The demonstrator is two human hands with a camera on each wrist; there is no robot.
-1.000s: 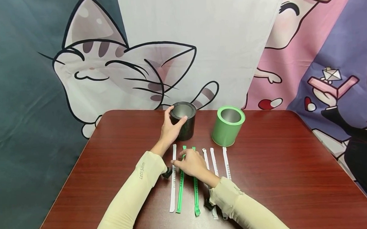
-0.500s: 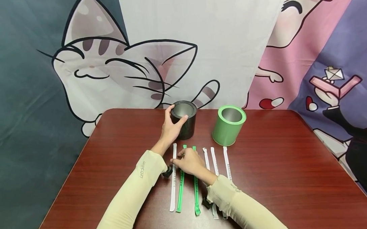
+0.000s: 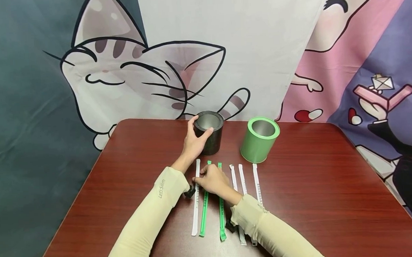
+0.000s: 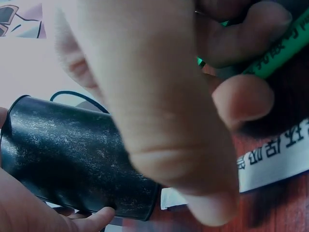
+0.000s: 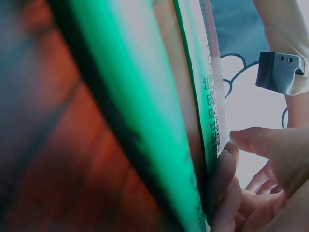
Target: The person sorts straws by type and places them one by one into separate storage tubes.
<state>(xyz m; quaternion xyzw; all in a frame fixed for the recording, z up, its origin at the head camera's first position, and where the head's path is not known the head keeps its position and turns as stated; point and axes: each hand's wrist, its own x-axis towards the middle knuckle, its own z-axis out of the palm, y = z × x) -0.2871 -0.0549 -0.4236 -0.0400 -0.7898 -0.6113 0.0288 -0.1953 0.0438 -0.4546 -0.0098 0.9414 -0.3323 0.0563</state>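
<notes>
My left hand (image 3: 193,142) grips the side of a black can (image 3: 213,141), its thumb lying near the rim. The left wrist view shows its fingers around the dark wall of the can (image 4: 77,154). My right hand (image 3: 214,180) hovers low over the paper-wrapped straws, fingers bent. Its thumb and forefinger stand apart around the leftmost white straw (image 3: 196,204). Under the same hand passes a green straw (image 3: 204,211), with a second green straw (image 3: 222,218) to its right. In the right wrist view, fingertips (image 5: 227,164) are close beside the straws; contact is unclear.
An open green can (image 3: 257,145) stands right of the black one. More white straws (image 3: 257,183) lie right of the green ones, partly covered by the right sleeve (image 3: 264,224). Everything rests on a reddish-brown table (image 3: 331,192) before a cartoon backdrop (image 3: 257,36).
The head view has shifted slightly, so the scene sits a little higher and further right. Both hands hold nearly the same places, and the straws and cans have not visibly moved.
</notes>
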